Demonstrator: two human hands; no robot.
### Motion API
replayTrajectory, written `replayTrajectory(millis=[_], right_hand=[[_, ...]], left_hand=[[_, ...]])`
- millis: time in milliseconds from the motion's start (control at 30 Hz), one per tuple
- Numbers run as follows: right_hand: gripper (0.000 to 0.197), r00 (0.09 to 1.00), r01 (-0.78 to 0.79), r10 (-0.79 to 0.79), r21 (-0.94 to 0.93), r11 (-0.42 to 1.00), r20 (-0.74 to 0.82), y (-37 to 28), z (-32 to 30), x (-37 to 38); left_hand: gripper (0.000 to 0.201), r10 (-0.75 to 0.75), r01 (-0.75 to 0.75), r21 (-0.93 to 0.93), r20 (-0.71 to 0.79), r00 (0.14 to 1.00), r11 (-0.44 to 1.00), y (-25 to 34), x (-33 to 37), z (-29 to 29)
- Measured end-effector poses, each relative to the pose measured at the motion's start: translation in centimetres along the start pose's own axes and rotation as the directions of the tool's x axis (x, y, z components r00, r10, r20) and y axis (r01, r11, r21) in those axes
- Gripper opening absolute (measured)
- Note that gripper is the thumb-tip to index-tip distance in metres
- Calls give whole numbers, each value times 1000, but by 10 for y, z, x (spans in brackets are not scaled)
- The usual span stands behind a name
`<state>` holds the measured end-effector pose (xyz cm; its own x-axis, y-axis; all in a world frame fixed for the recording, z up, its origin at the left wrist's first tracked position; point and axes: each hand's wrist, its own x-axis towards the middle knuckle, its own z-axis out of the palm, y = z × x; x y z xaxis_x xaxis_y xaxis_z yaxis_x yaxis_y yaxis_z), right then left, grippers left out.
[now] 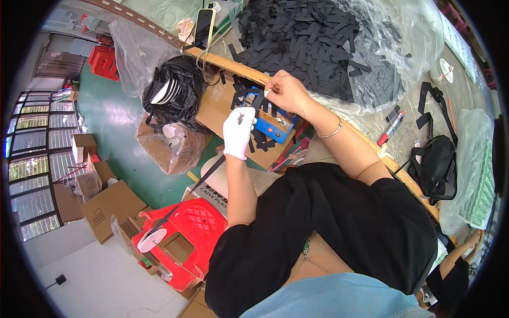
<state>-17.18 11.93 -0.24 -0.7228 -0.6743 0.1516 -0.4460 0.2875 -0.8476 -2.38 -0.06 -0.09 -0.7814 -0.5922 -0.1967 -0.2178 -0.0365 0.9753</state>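
My left hand [239,130], in a white glove, is closed on a black strap [214,167]. The strap runs down to a white reel [151,240] beside a red plastic stool [204,220]. My right hand [286,93] is bare, with a small white cover on a fingertip. Its fingers pinch the strap's upper end, just above and right of the glove. Both hands are over a small blue machine [272,134] with metal fittings and a red button. Short black strap pieces [260,139] lie around the machine on cardboard; the fingers partly hide its top.
A large heap of cut black strips [302,42] lies on clear plastic across the wooden-edged table [238,67]. A phone [204,27] stands at its edge. A red marker [391,129] and black bag [436,169] lie right. A black plastic bag [175,87] tops a box at left.
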Motion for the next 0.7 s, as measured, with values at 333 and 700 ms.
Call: replayTrajectory(millis=[333,700], right_hand=[[15,991,-132,131,-32,991,-23,0,-6,11],[22,966,-244,165,494,835,199,20,-4,11]], left_hand=[[14,-50,52,33,-49,998,998,0,-8,-16],[14,-23,22,-14,-6,1000,1000,7,-5,-7]])
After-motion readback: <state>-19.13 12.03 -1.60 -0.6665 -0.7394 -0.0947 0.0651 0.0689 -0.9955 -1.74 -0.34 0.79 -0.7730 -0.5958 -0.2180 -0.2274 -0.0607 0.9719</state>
